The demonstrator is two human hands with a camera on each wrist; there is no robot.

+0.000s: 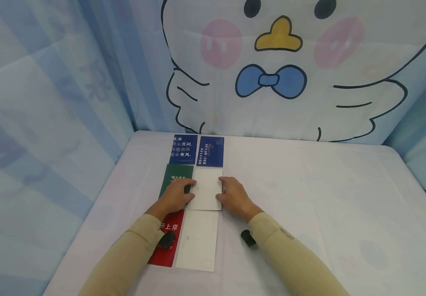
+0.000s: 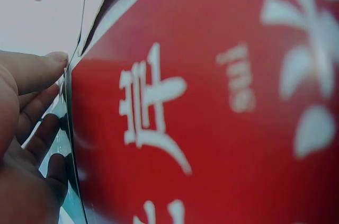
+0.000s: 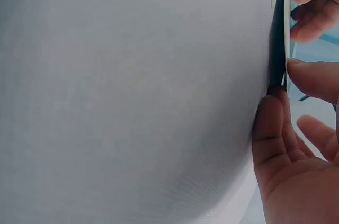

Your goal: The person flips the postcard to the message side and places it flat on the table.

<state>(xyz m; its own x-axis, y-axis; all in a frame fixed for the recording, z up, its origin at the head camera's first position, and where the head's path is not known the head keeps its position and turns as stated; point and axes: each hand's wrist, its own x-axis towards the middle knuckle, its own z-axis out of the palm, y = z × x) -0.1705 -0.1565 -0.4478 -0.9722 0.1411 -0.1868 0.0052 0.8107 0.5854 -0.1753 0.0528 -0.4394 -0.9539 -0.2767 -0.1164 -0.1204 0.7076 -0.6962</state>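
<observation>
A white card (image 1: 206,193), blank apart from faint print, lies between my two hands in the head view. My left hand (image 1: 173,196) holds its left edge with thumb and forefinger, reaching over a green card (image 1: 177,169). From the opposite side, my right hand (image 1: 236,197) pinches the right edge; in the right wrist view the thumb (image 3: 312,78) meets the card's thin edge, with dark underside beside it. Directly below lies a second white card (image 1: 197,242). A red card (image 1: 170,255) with white lettering sits under the left wrist and fills much of the left wrist view.
Two blue cards (image 1: 184,150) with pale writing lie side by side at the table's back edge. The cards form two columns on the white tablecloth (image 1: 309,213). A curtain (image 1: 272,115) with a cartoon bird hangs behind the table.
</observation>
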